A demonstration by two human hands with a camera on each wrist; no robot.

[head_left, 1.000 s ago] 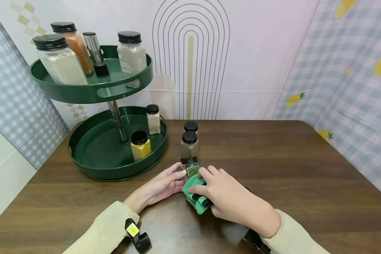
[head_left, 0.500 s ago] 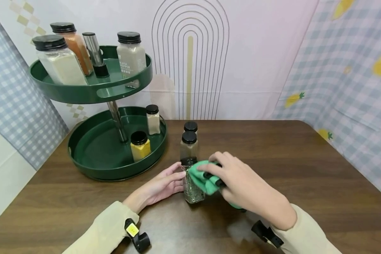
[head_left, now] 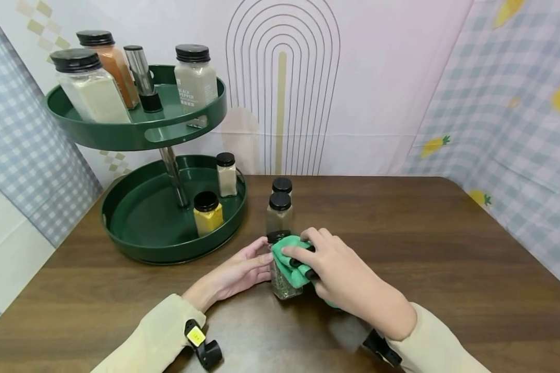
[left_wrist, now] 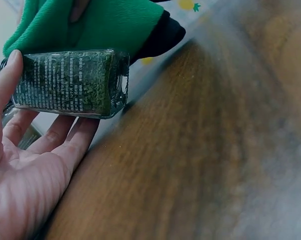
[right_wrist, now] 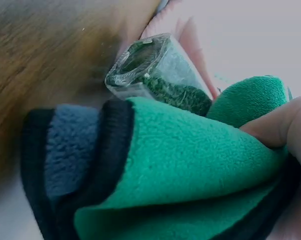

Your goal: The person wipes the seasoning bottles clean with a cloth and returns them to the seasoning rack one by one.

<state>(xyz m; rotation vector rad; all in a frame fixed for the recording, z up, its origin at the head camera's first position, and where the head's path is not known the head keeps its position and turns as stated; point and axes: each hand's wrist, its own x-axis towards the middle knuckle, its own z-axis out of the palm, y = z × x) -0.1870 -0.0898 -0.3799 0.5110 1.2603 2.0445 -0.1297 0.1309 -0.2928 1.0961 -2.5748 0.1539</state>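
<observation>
The herb jar [left_wrist: 73, 82] is clear, flat-sided glass with a black cap, filled with dried green flakes; rows of small white print cover the side seen from the left wrist. It is at the near end of a line of 3 jars, its cap up; whether its base touches the surface [head_left: 424, 248] is hard to tell.

The left hand [head_left: 240, 270] holds it from the left, thumb on 1 side and fingers spread along another. The right hand [head_left: 343, 274] grips a folded green cloth [right_wrist: 190, 155] with black edging, pressed against the jar's right side and covering part of it.

Just behind stand a grey-brown jar [head_left: 279, 220] and a farther jar [head_left: 282, 185], leaving little room that way. The lower tray [head_left: 144, 254] of a 2-tier stand has its rim near the left hand. To the right, the surface stretches to a rounded far corner; its back edge meets a white backdrop [head_left: 378, 93].
</observation>
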